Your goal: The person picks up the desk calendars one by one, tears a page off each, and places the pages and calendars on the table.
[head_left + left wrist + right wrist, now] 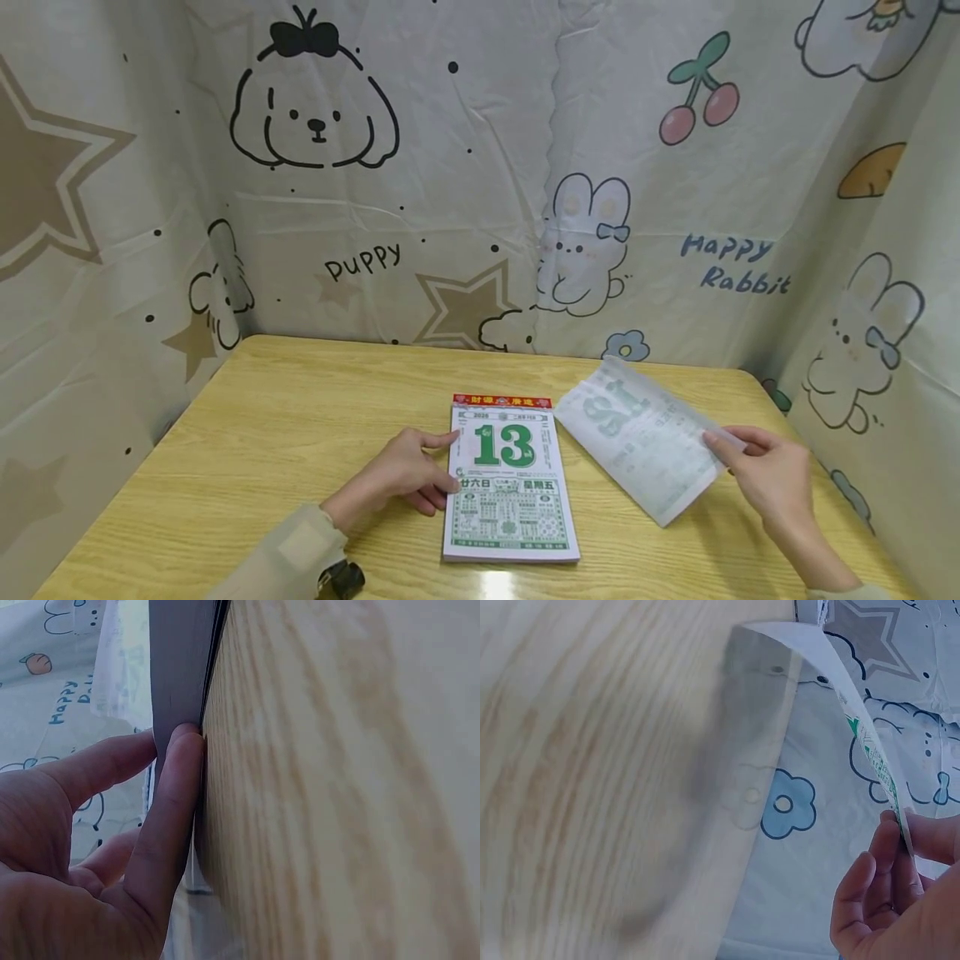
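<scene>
A thick tear-off calendar (510,467) with a red header and a big green 13 lies on the table, in the middle of the head view. My left hand (411,472) grips its left edge; in the left wrist view, fingertips (184,750) press at the side of the page stack (180,660). To the right, my right hand (776,475) pinches one loose calendar page (637,437) by its right corner between thumb and fingers. Its pale back faces up, with green print showing through reversed. From the right wrist, the page (862,727) appears bent and edge-on.
The light wooden table (300,417) ends at a cloth backdrop (465,167) printed with cartoon animals, which also hangs at both sides. A dark wrist strap (341,579) shows below the left sleeve (292,550).
</scene>
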The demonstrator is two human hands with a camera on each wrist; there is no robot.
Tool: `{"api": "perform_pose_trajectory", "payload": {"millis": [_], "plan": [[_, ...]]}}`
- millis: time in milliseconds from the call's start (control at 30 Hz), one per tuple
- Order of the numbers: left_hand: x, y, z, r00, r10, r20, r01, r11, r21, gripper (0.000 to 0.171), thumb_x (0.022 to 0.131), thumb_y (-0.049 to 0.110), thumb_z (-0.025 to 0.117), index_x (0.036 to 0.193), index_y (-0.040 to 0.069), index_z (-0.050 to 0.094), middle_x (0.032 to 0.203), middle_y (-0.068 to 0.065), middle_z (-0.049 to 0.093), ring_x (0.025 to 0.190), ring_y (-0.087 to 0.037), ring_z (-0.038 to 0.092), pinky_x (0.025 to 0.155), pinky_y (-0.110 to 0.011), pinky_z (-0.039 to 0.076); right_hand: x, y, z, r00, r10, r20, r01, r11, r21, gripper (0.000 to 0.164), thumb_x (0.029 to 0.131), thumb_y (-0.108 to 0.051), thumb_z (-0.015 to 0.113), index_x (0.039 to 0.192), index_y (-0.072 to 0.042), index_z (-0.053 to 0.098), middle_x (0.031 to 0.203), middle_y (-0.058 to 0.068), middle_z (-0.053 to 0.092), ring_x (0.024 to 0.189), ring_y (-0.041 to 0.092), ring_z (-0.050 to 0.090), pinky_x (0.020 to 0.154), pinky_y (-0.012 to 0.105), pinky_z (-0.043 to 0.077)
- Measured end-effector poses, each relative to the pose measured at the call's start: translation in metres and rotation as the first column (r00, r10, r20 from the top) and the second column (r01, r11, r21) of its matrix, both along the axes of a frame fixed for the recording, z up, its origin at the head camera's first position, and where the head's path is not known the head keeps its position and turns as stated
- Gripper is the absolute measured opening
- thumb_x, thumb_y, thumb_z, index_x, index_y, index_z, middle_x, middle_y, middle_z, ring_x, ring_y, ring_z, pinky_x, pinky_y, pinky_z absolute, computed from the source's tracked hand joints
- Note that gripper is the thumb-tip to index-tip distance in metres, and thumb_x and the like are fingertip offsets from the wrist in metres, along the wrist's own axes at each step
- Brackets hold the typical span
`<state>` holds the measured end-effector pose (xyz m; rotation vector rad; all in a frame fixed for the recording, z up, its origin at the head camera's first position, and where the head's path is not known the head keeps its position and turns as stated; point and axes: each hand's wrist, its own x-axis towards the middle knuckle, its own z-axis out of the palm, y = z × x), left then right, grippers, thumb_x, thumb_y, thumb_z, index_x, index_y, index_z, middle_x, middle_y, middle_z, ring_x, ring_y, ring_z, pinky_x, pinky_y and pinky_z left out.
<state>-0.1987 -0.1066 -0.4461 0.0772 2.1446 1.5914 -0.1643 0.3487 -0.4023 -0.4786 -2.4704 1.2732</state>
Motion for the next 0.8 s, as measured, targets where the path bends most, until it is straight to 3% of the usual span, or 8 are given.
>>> {"api": "perform_pose_trajectory", "payload": {"millis": [333, 567, 800], "plan": [[0.000, 0.000, -0.001, 1.000, -0.001, -0.012, 0.001, 1.000, 0.007, 0.084, 0.082, 0.001, 0.089, 0.157, 0.007, 0.050, 0.074, -0.015, 0.074, 0.056, -0.023, 0.071, 0.053, -0.039, 0.065, 0.004, 0.008, 0.011, 0.999, -0.034, -0.018, 0.035, 0.999, 0.013, 0.048, 0.095, -0.031, 0.082, 0.121, 0.008, 0.072, 0.078, -0.007, 0.075, 0.065, 0.008, 0.063, 0.051, 0.023, 0.048], [0.000, 0.001, -0.001, 1.000, -0.002, -0.010, 0.002, 1.000, -0.006, 0.084, 0.082, 0.002, 0.089, 0.156, 0.007, 0.051, 0.074, -0.015, 0.074, 0.056, -0.022, 0.071, 0.053, -0.039, 0.065, 0.007, 0.008, 0.018, 0.996, -0.011, -0.088, 0.005, 0.997, -0.071, 0.043, 0.094, -0.023, 0.083, 0.117, 0.012, 0.071, 0.075, -0.010, 0.074, 0.064, 0.009, 0.069, 0.057, 0.022, 0.061], [-0.001, 0.001, 0.000, 1.000, 0.002, -0.001, -0.002, 1.000, -0.018, 0.083, 0.082, 0.002, 0.088, 0.156, 0.007, 0.051, 0.076, -0.016, 0.074, 0.056, -0.022, 0.072, 0.053, -0.039, 0.065, 0.016, 0.002, 0.023, 0.993, -0.010, -0.120, 0.017, 0.998, 0.061, 0.040, 0.094, -0.027, 0.083, 0.113, 0.008, 0.075, 0.074, -0.010, 0.074, 0.060, 0.008, 0.064, 0.045, 0.022, 0.050]]}}
